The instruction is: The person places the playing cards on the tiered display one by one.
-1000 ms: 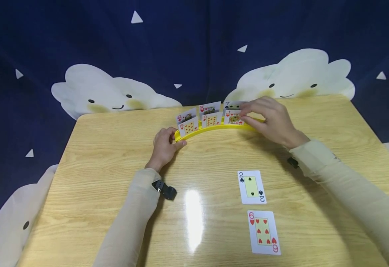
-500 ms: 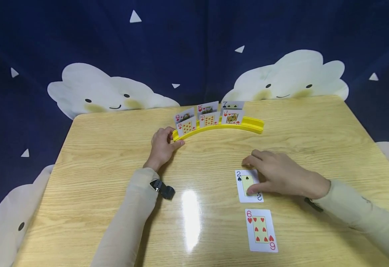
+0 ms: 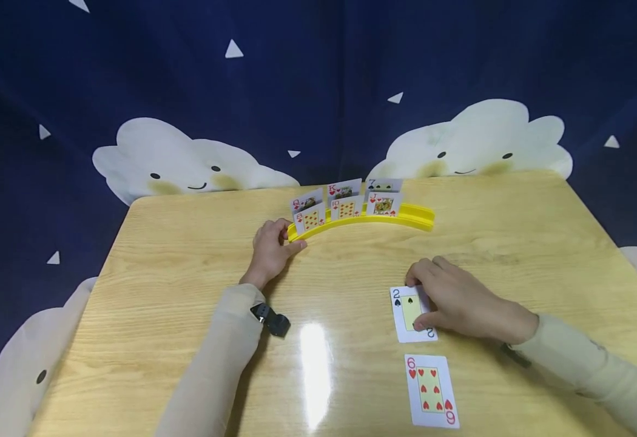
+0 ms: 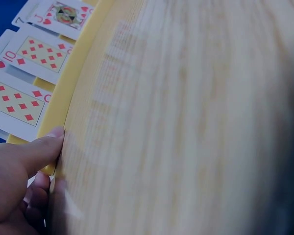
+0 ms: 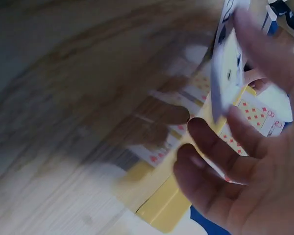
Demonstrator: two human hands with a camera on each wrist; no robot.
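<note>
My left hand (image 3: 269,254) grips the left end of a curved yellow card holder (image 3: 418,218), thumb along its front side. Two rows of playing cards stand in it: the eight of diamonds (image 3: 310,220), ten of diamonds (image 3: 346,209) and jack of hearts (image 3: 384,206) in front, with a queen (image 3: 307,198), king (image 3: 344,187) and seven of spades (image 3: 385,184) behind. Nearer me, my right hand (image 3: 466,301) pinches the two of spades (image 3: 402,318) between thumb and fingers. The right wrist view shows this card (image 5: 230,68) tilted beside the thumb; its right part is covered in the head view.
The six of hearts (image 3: 432,391) lies face up on the wooden table (image 3: 187,255), just in front of the two of spades. A dark blue curtain (image 3: 318,79) with cloud prints hangs along the table's back edge.
My right hand has left the jack and seven at the holder, come down toward me and taken hold of the two of spades. The left hand keeps its grip on the holder.
</note>
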